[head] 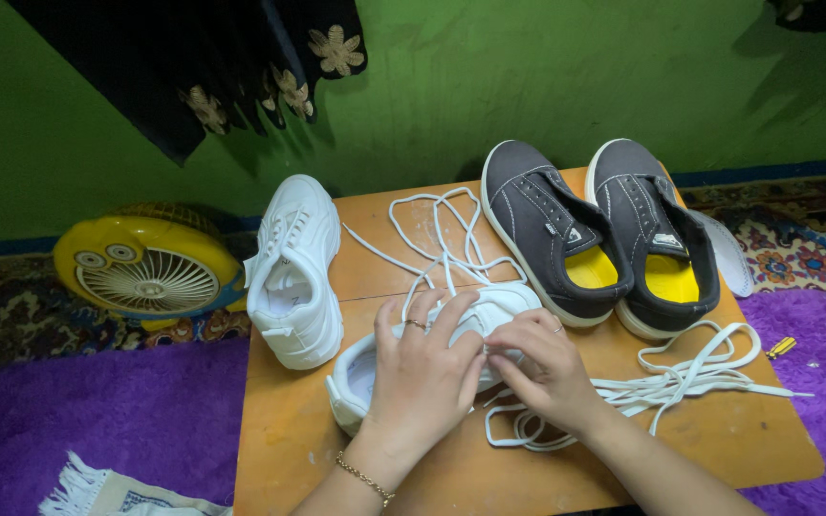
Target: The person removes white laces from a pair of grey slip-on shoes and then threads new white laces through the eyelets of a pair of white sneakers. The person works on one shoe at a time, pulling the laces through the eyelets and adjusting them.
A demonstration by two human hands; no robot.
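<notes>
A white sneaker [504, 298] lies on its side in the middle of the low wooden table [719, 444]. My left hand [423, 377] lies over its top and grips it. My right hand [547, 368] pinches a white lace [437, 234] at the shoe's eyelets; that lace trails off toward the table's far edge. The second white sneaker [293, 272] stands upright to the left. More loose white laces [690, 377] lie in a pile right of my right hand.
Two dark grey shoes [547, 234] with yellow insoles stand at the back right of the table. A yellow fan [145, 263] sits on the floor at left. Purple rug [97, 411] surrounds the table. Dark cloth [193, 57] hangs on the green wall.
</notes>
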